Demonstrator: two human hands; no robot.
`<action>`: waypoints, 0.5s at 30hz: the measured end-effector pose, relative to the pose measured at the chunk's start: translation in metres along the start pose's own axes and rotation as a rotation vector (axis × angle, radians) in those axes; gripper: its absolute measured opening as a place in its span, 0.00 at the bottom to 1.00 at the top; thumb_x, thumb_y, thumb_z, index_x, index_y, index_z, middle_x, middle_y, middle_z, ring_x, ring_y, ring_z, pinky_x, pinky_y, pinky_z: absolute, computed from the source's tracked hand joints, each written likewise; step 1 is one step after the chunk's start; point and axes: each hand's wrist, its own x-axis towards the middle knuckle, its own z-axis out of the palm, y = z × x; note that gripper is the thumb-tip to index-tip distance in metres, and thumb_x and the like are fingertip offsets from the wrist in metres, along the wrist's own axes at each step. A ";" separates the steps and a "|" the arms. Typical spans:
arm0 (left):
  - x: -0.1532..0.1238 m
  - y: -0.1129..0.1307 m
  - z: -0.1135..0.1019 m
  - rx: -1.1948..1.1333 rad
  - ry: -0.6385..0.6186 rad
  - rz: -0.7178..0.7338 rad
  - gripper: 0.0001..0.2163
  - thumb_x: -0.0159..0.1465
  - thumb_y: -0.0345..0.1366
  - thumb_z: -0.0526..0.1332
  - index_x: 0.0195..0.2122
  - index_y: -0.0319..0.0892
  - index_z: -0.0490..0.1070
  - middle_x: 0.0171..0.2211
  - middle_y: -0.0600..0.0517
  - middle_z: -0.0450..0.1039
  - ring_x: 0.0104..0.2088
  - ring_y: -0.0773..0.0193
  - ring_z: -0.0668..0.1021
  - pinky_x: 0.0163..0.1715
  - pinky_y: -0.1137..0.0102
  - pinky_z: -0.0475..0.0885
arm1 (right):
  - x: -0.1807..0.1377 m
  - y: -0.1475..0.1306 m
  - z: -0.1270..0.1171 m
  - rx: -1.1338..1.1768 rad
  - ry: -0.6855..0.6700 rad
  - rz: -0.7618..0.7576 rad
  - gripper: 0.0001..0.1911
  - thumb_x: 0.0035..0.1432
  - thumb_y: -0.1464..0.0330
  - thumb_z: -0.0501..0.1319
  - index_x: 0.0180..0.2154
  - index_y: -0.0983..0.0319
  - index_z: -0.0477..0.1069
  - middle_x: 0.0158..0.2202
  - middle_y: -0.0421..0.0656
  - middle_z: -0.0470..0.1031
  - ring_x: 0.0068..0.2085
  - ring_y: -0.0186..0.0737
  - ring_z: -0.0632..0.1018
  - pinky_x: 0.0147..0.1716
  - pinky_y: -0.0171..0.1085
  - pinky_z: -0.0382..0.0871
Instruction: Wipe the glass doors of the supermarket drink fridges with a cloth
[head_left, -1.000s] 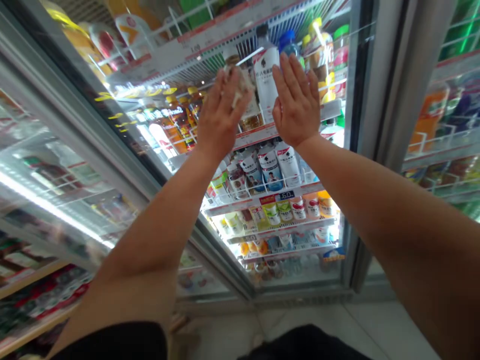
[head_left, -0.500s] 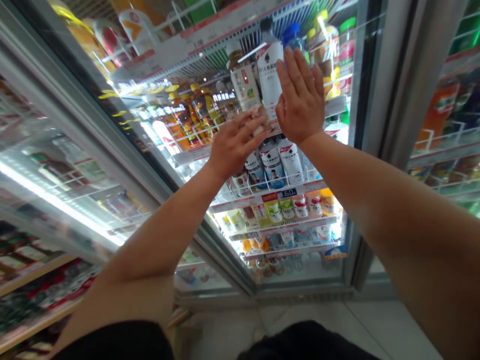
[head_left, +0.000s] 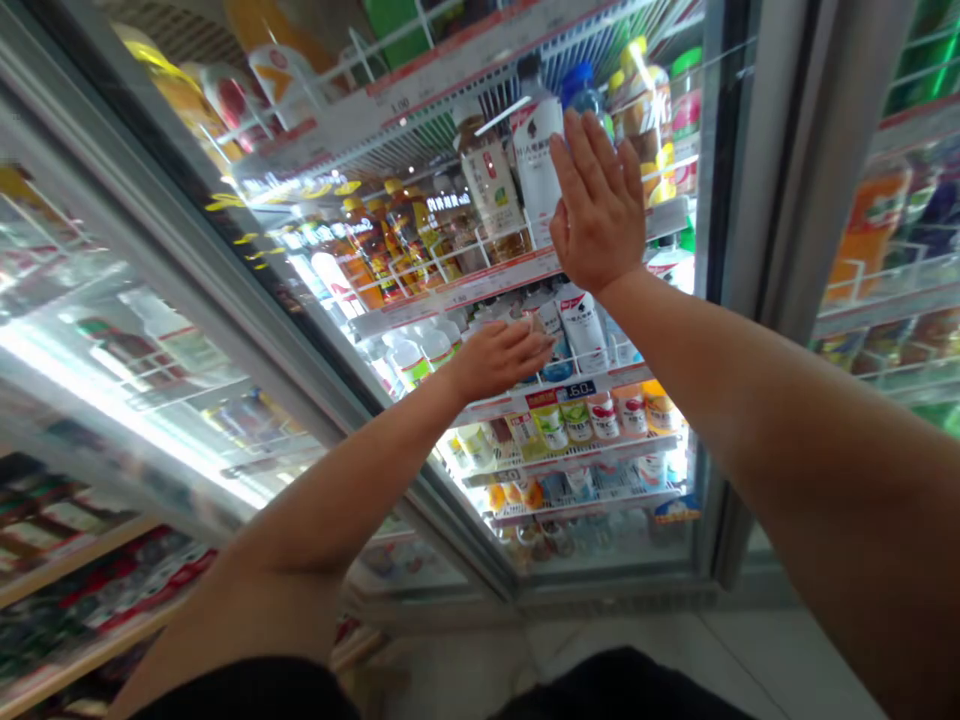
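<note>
My right hand (head_left: 598, 210) lies flat against the glass door (head_left: 465, 550) of a drinks cooler. Its fingers are stretched upward and it holds nothing. Lower and to the left, my left hand (head_left: 499, 358) is at the glass with its fingers pointing right. A small pale crumpled piece (head_left: 537, 326), like a tissue, shows at its fingertips; most of it is hidden and blurred. Behind the glass, a white-labelled bottle (head_left: 536, 150) stands just left of my right hand. Another white bottle (head_left: 583, 325) is beside my left fingertips.
Several shelves of bottles fill the cooler, among them small labelled bottles (head_left: 602, 415) on a lower shelf. Metal door frames (head_left: 772, 250) run along both sides. Open-looking wooden shelving (head_left: 90, 555) with drinks is at the lower left. Pale floor tiles (head_left: 645, 635) lie below.
My left hand has slid down the glass, from the upper bottle shelf to the one below, with the pale piece. My right hand keeps its place on the door.
</note>
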 end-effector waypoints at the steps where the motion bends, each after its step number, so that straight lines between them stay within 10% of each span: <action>1: 0.000 -0.002 -0.001 -0.009 -0.008 0.032 0.12 0.75 0.35 0.51 0.53 0.54 0.72 0.52 0.58 0.77 0.50 0.63 0.76 0.41 0.66 0.72 | 0.000 -0.001 -0.001 0.019 -0.009 0.005 0.34 0.64 0.62 0.41 0.70 0.46 0.48 0.71 0.23 0.45 0.73 0.30 0.45 0.74 0.49 0.34; 8: 0.012 -0.048 -0.024 0.092 0.269 -0.510 0.15 0.75 0.40 0.49 0.56 0.47 0.70 0.54 0.44 0.72 0.54 0.50 0.70 0.52 0.47 0.67 | 0.000 0.000 0.002 -0.036 0.031 -0.024 0.32 0.67 0.61 0.39 0.70 0.57 0.50 0.72 0.31 0.45 0.73 0.33 0.46 0.74 0.50 0.36; 15: 0.008 -0.045 -0.008 -0.068 0.091 -0.220 0.21 0.74 0.39 0.46 0.66 0.57 0.58 0.64 0.58 0.66 0.69 0.58 0.59 0.67 0.51 0.58 | 0.001 0.004 0.010 -0.084 0.050 -0.014 0.31 0.68 0.63 0.39 0.70 0.56 0.51 0.72 0.32 0.46 0.73 0.31 0.47 0.74 0.48 0.36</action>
